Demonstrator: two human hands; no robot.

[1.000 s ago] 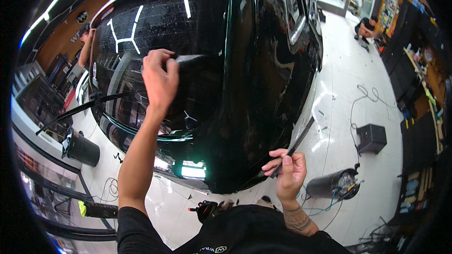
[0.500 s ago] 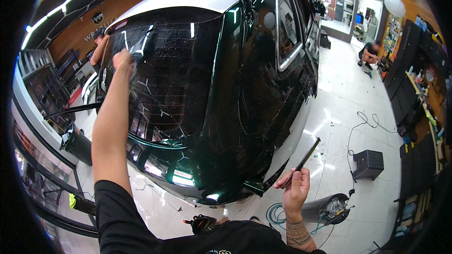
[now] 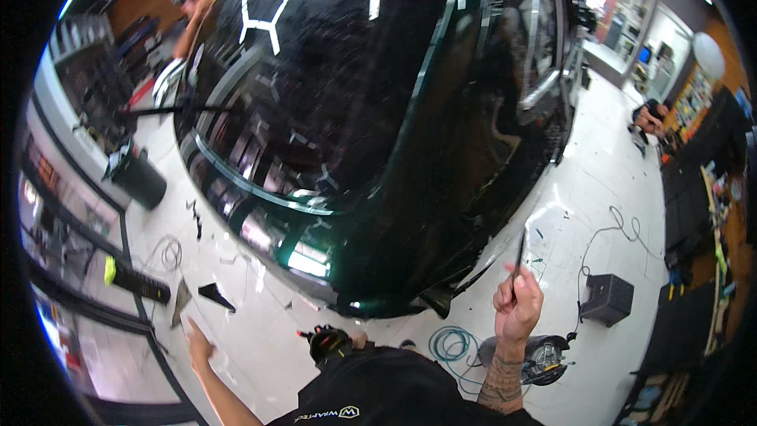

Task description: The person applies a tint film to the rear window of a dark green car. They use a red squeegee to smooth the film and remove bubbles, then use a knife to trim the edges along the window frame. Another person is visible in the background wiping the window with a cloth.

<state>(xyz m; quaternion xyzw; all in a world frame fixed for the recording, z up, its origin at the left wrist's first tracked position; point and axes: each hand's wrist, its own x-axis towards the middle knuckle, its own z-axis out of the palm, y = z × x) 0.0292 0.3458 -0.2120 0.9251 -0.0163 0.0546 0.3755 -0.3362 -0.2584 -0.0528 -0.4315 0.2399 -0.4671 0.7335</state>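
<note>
A dark green car (image 3: 441, 150) fills the middle of the head view, its rear window (image 3: 315, 87) facing me. My right hand (image 3: 516, 304) is raised near the car's rear corner and is shut on a thin dark strip (image 3: 518, 251) that points upward. My left hand (image 3: 195, 343) is low at the lower left, away from the car, above the white floor, with its fingers together and nothing visibly in it. Scraps of dark film (image 3: 213, 293) lie on the floor just above that hand.
A black bin (image 3: 138, 177) stands left of the car. A black box (image 3: 607, 298) with a cable, a coiled teal hose (image 3: 451, 343) and a round machine (image 3: 544, 355) sit on the floor at the right. Another person (image 3: 193, 16) works at the car's far side; someone else crouches at the far right (image 3: 650, 118).
My left arm has come off the rear window and dropped to the lower left near the floor. My right hand has stayed up with the strip. The view has moved closer to the car.
</note>
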